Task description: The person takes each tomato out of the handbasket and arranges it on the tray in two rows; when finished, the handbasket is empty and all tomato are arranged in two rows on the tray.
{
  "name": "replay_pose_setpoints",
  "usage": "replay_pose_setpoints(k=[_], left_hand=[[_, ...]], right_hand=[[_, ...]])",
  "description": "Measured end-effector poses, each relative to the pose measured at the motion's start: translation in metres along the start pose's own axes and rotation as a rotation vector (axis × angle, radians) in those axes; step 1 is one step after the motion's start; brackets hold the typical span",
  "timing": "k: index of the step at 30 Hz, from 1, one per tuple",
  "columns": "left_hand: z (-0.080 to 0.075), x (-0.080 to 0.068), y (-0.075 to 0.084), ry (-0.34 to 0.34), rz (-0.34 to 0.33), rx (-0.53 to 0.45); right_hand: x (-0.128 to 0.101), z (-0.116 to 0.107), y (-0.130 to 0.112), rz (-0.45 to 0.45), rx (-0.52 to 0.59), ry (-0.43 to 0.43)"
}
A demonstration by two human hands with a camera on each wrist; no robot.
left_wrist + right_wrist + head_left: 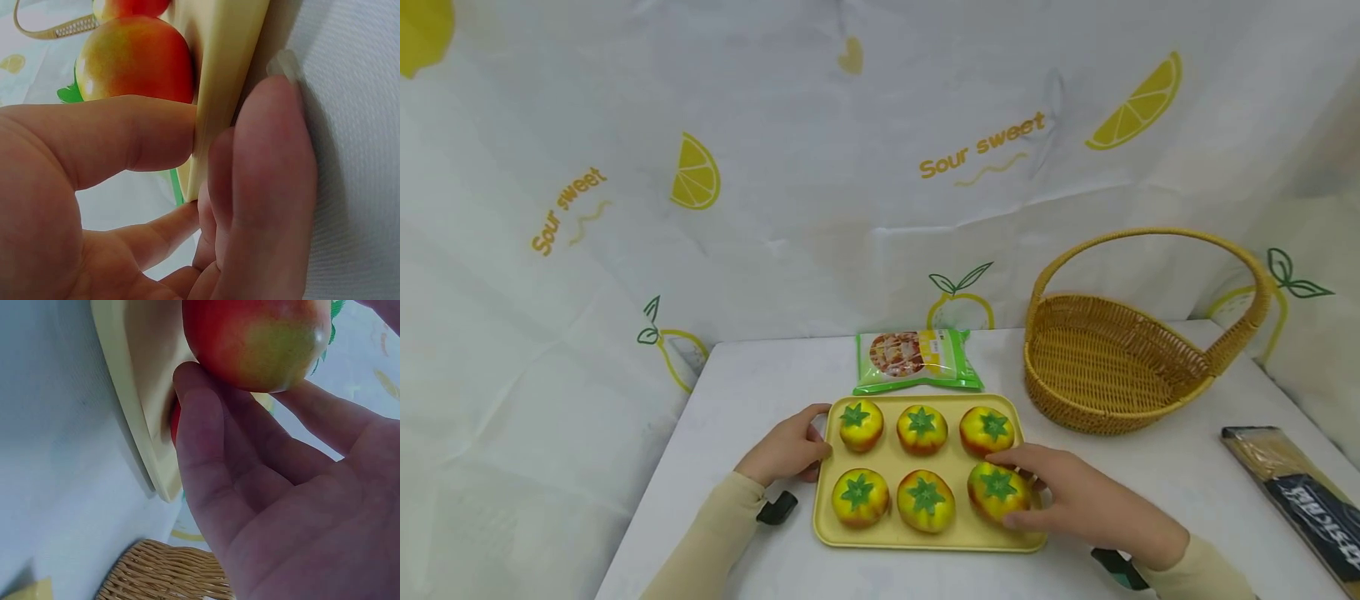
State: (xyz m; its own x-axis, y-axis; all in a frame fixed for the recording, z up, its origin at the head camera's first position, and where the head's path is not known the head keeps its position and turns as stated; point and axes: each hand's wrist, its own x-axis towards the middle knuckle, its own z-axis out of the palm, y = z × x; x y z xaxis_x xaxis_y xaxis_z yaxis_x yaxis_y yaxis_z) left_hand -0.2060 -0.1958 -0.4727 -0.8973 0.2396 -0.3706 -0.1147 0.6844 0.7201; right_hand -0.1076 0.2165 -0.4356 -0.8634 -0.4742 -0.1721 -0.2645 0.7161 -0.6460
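Note:
A pale yellow tray (891, 457) lies on the white table, holding two rows of three red-and-yellow tomatoes with green star-shaped tops. My left hand (790, 447) grips its left edge; in the left wrist view, thumb and fingers close on the tray rim (232, 56) beside a tomato (137, 59). At the front right corner, my right hand (1086, 496) holds a tomato (997, 490) from its right side. The right wrist view shows fingertips tucked under that tomato (262, 344), with a gap between it and the tray floor. Another tomato (987, 431) sits just behind these fingers.
Behind the tray lies a green food packet (917, 360). To the right rear stands a wicker basket (1105, 358) with a tall arched handle. A brown-and-black package (1303, 500) lies at the far right. A lemon-print cloth (820, 167) hangs behind the table.

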Motion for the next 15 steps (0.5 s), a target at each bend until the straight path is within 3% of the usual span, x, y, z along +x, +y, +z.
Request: replay_pose_setpoints(k=[15], left_hand=[[0.0016,-0.0013,-0.0012,-0.002,0.000,0.006]], right_hand=[[-0.0044,0.0087,0.0060,-0.034,-0.015,0.017]])
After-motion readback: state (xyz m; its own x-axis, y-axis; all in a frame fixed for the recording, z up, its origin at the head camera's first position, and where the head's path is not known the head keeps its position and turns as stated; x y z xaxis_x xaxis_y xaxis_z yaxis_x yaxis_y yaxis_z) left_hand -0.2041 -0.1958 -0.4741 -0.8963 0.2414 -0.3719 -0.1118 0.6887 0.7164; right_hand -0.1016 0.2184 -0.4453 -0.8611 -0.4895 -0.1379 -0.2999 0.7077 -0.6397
